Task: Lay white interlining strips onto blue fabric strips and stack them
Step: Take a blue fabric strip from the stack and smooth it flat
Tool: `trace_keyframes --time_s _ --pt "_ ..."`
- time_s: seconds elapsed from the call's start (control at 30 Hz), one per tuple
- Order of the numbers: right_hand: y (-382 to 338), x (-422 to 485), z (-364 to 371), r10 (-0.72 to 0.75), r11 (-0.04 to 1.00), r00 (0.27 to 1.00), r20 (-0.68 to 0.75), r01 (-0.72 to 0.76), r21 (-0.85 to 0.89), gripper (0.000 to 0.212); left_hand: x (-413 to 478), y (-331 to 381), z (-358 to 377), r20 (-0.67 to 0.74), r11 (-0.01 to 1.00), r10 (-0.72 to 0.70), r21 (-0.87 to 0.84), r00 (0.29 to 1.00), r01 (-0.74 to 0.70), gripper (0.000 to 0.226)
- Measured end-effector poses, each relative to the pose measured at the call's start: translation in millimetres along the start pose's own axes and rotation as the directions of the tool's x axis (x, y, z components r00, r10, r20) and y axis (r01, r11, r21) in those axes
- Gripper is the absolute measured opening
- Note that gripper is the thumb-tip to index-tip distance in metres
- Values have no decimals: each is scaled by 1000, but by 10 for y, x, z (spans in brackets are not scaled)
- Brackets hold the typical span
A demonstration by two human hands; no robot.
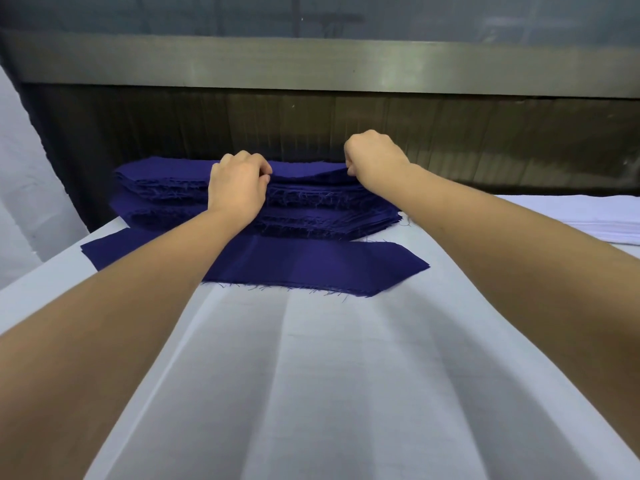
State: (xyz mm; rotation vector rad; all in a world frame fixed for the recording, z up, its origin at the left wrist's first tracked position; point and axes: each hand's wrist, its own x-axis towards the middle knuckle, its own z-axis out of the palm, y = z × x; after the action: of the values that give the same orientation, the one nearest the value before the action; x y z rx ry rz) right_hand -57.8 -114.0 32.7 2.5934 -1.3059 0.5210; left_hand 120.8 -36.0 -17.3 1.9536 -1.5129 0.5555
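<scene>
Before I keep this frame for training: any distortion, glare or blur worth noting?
Head view: wide-angle stretch balloons the forearms toward the bottom corners; soft glare streaks the metal rail; the left hand, right hand and blue stack look sharp; the white strips at right are washed out.

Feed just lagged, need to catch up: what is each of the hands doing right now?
Left hand: pinching the top blue strip of the stack.
Right hand: pinching the same strip.

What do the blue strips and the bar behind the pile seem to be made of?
The blue strips look like matte woven cloth, maybe cotton: loose threads fray at cut edges. The bar is probably brushed metal: dull grey sheen, soft reflections.
</scene>
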Motion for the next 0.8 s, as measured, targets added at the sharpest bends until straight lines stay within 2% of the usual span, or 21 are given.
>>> trace_keyframes --time_s 0.13,0.23,0.33,0.43,0.53,0.63,0.8 --pt "15 20 -45 79 977 997 4 -78 200 14 -2 16 16 42 998 62 -9 997 -62 29" --pt "65 4 -45 141 918 989 -33 -118 380 11 13 36 33 44 997 67 -25 997 -66 30" --pt "81 -1 -32 172 878 983 -58 -127 461 11 32 65 52 36 997 53 -52 998 -51 30" --pt "42 10 -19 139 912 986 -94 -91 400 14 62 110 61 13 997 32 -70 999 -31 29" --pt "-16 20 -14 77 978 987 -138 -48 201 30 90 143 53 6 998 59 -7 998 -59 30" --pt "-39 15 -33 25 998 979 -204 -12 66 28 106 148 48 4 994 75 75 997 -75 29" --pt "-77 3 -72 20 999 985 -172 -11 51 23 112 159 32 -26 995 32 97 999 -30 27"
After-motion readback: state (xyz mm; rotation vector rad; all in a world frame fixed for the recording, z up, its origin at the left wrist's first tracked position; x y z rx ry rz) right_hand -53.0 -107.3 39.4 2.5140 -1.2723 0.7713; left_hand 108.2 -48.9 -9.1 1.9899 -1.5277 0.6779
